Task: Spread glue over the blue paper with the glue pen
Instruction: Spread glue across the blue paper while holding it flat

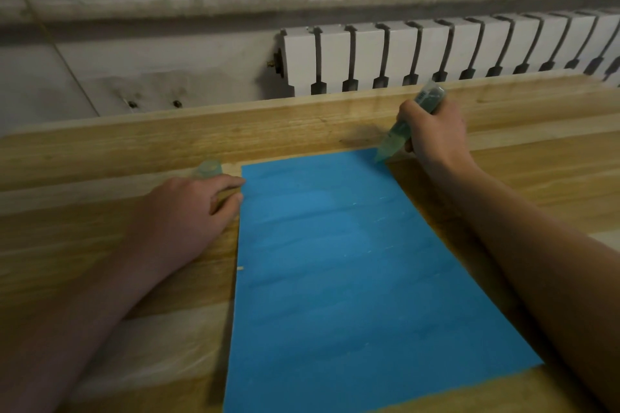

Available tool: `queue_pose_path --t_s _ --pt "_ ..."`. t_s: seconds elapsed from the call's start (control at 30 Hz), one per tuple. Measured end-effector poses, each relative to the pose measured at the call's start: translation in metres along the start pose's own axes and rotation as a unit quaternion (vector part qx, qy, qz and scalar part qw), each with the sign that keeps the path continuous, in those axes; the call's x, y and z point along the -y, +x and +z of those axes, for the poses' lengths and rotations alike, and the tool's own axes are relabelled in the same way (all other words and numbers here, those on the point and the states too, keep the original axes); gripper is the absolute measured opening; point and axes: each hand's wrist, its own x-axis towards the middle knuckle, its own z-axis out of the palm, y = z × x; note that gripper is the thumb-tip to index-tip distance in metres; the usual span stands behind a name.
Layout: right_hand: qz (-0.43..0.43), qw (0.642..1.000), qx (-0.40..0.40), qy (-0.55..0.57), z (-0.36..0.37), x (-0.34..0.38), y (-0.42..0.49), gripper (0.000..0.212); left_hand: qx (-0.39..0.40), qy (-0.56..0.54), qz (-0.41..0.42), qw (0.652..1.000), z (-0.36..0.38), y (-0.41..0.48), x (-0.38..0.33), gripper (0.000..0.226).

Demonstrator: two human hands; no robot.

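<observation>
One paper (335,278), flat on the table (302,124), near edge toward you, your forearms on either side. Faint paler bands and a few white flecks cross its middle and far part. I read these as glue passes, so likely well along, but coverage is unclear in this light. The near strip looks plainer and probably remains to be done.

Your left hand (181,211) lies relaxed on the table, gripping nothing, index tip touching the paper's left edge near the far corner. One clear cap (208,168) stands just beyond it; contact unclear.

Your right hand (432,134) is fisted round the one pen (394,139), tip down on the far right corner.

One radiator (402,54) behind the table.

Two hands total.
</observation>
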Motion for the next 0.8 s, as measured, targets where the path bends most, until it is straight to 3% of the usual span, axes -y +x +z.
queue_pose_path --t_s 0.27,0.43,0.57,0.8 --pt "0.007 1.000 -0.023 0.020 -0.004 0.003 -0.002 0.028 0.003 -0.005 -0.005 1.000 0.000 0.000 0.000 0.026" --pt "-0.018 0.992 -0.019 0.120 -0.001 0.004 0.000 0.025 0.005 -0.004 -0.017 1.000 0.001 0.000 -0.001 0.025" --pt "-0.033 0.982 0.030 0.181 0.013 0.014 -0.005 0.015 0.005 -0.005 -0.026 1.000 0.002 0.000 0.000 0.027" --pt "-0.023 0.974 0.155 0.165 0.040 0.031 -0.024 0.016 0.002 -0.010 -0.028 1.000 0.001 0.000 0.000 0.028"
